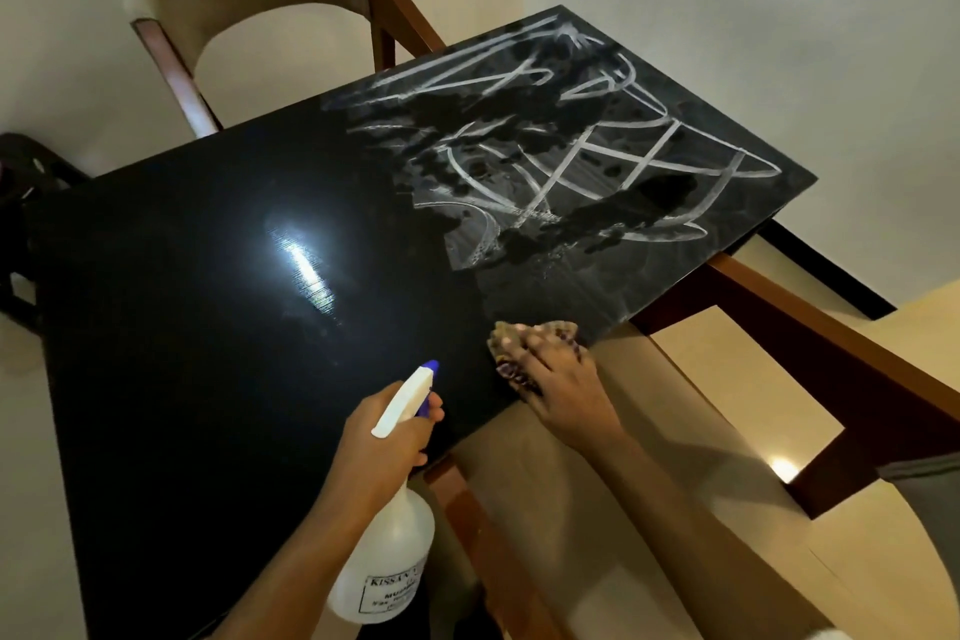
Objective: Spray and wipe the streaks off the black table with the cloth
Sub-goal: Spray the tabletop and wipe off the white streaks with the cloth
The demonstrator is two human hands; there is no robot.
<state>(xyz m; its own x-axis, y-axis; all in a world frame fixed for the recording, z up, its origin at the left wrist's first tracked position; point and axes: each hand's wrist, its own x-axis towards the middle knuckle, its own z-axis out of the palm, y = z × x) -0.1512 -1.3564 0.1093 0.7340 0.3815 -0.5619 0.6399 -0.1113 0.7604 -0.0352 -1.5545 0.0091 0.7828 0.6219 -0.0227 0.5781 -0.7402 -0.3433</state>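
Note:
The black table fills the middle of the view. Its near and left part is glossy and clean, while white streaks with wet dark blotches cover the far right part. My right hand presses a patterned cloth flat onto the table at its right edge, just below the streaked area. My left hand grips the neck of a white spray bottle with a blue nozzle, held over the table's near edge and pointing toward the far side.
A beige chair with brown wooden legs stands behind the table's far left edge. Brown wooden frame pieces run along the right of the table over a beige floor. A dark object sits at the far left.

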